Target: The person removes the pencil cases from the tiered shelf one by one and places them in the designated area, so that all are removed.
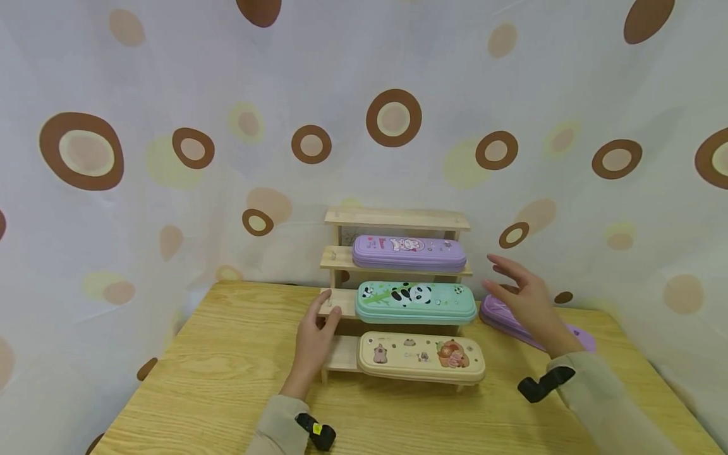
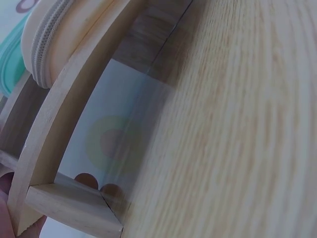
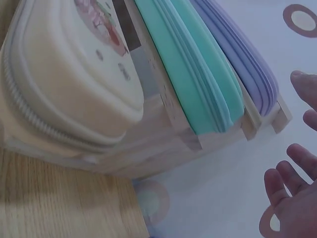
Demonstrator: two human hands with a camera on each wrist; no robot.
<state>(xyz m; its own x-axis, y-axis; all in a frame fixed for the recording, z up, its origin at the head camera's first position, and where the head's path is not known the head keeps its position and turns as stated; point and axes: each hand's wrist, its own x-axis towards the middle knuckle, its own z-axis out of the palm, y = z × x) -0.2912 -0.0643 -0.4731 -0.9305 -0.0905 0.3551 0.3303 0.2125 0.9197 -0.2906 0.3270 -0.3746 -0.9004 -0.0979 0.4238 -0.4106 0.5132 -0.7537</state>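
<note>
A stepped wooden display rack (image 1: 344, 352) stands on the table. My left hand (image 1: 315, 338) grips the left end of its second step from the bottom, thumb and fingers about the board. In the left wrist view fingertips (image 2: 6, 218) show at the rack's end. My right hand (image 1: 526, 303) is in the air right of the rack, holding nothing, fingers apart. Three zippered pencil cases lie on separate steps: cream (image 1: 421, 359) at the bottom, mint-green with a panda (image 1: 418, 303) above, lilac (image 1: 409, 253) higher. Partly hidden behind the right hand, a purple pencil case (image 1: 506, 319) lies on the table.
The rack's top step (image 1: 398, 218) is bare and stands near a wall covering (image 1: 352, 57) with brown and yellow spots. Wood-grain table surface (image 1: 227, 366) spreads left of the rack and in front of it. Black wrist cameras (image 1: 546, 383) are strapped over both sleeves.
</note>
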